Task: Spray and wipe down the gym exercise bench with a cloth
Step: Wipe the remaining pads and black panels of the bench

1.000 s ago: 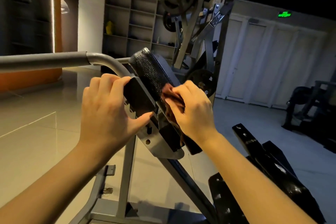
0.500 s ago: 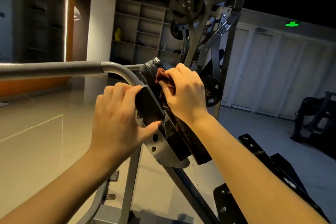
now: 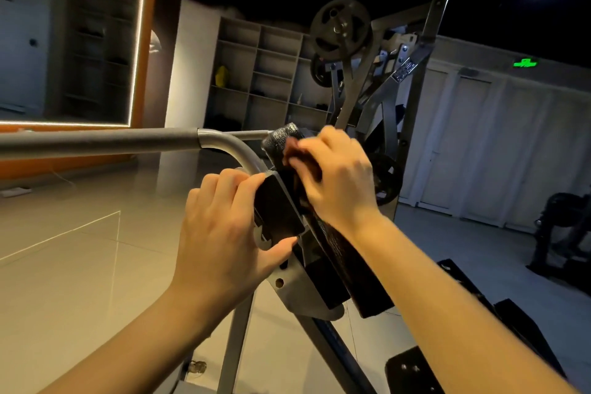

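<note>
Wiping looks like the step in hand. The cloth (image 3: pixel 292 148) is pressed against the top end of the tilted black pad (image 3: pixel 280 135) by the right hand (image 3: pixel 339 184), with the fingers curled over it so most of the cloth is hidden. The block (image 3: pixel 278 213) behind the pad is gripped by the left hand (image 3: pixel 224 233), thumb underneath and fingers wrapped over the top edge, just beside the bend of the grey bar (image 3: pixel 128 141).

To get it done well, tbh, the cloth should be kept flat under the fingers rather than bunched. Long strokes down the pad's length are probably better than dabs. The textured top corner and side edges shouldn't be skipped, since grime would likely be trapped there. The left-hand brace seems worth using so the pad isn't rocked. Wetness can't be judged in this light.

As for containers, nothing to spray with is in view. Open cubbies are seen in the shelf (image 3: pixel 256 73) at the back. A yellow thing (image 3: pixel 220 75) is sat in one and dark stuff in a few others, too small to tell.
</note>
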